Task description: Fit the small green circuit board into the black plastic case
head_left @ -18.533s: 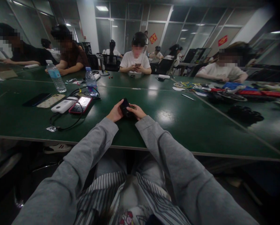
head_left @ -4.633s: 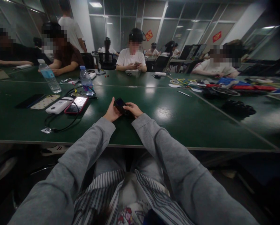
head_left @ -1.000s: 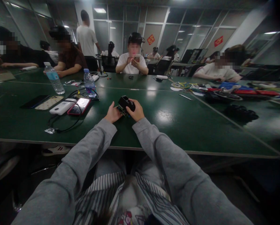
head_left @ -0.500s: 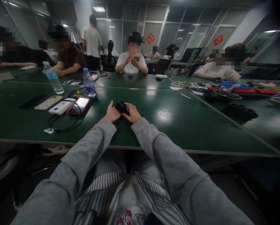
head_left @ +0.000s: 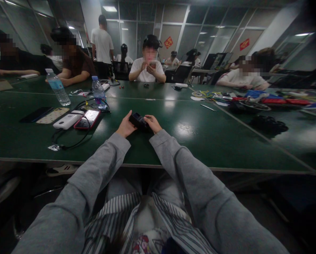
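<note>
A small black box-like object [head_left: 138, 121] is held between my two hands above the green table [head_left: 158, 148]. My left hand [head_left: 126, 126] grips its left end, with the thumb up along the side and the fingers beneath. At the right end, my right hand [head_left: 153, 124] is closed on it, its fingertips resting on the upper face. Some recesses or lighter marks show on that upper face, but they are too small to make out. The underside is hidden by my left hand.
To the left lie a white power bank [head_left: 68, 120], a red-edged phone [head_left: 87, 120] and black cables. Two water bottles [head_left: 58, 87] stand behind them. A pen [head_left: 208, 108], tangled wires [head_left: 210, 96] and a black bundle [head_left: 269, 125] are on the right. Several people sit around the table.
The black object has turned, showing more of its upper face. My right hand has shifted slightly right, toward that end of it, while my left hand keeps its hold.
</note>
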A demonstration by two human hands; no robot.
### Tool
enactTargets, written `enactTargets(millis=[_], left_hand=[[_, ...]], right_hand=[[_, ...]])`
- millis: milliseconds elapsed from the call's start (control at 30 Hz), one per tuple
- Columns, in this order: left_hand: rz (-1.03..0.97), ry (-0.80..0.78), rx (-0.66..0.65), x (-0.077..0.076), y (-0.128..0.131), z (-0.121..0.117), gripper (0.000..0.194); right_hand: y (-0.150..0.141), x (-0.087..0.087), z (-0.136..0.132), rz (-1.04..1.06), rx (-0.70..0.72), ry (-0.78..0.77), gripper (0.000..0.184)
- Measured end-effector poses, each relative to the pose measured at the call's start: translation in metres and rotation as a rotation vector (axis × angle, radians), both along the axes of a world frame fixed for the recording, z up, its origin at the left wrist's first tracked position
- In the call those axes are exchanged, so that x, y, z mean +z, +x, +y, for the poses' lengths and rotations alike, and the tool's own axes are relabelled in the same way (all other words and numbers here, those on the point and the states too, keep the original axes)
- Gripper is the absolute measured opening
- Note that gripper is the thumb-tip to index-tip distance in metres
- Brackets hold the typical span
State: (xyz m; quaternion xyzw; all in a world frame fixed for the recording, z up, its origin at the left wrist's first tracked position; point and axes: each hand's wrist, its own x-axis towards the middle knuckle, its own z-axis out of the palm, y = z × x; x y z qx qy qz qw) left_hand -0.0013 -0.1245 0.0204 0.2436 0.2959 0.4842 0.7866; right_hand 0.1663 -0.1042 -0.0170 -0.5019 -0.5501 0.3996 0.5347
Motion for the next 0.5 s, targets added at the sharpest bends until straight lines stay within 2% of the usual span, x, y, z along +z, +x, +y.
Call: enactTargets(millis=[133, 300, 500], left_hand=[[0.052, 0.015, 0.064, -0.002, 0.004, 0.001, 0.020], [0.042, -0.001, 0.164, -0.002, 0.005, 0.000, 0.013], [-0.018, 0.026, 0.145, 0.003, 0.001, -0.004, 0.012]], right_hand=[[-0.001, -0.003, -0.002, 0.089, 0.046, -0.092, 0.031], [-0.002, -0.001, -0.004, 0.155, 0.072, -0.111, 0.030], [-0.007, 0.010, -0.011, 0.285, 0.079, -0.221, 0.024]])
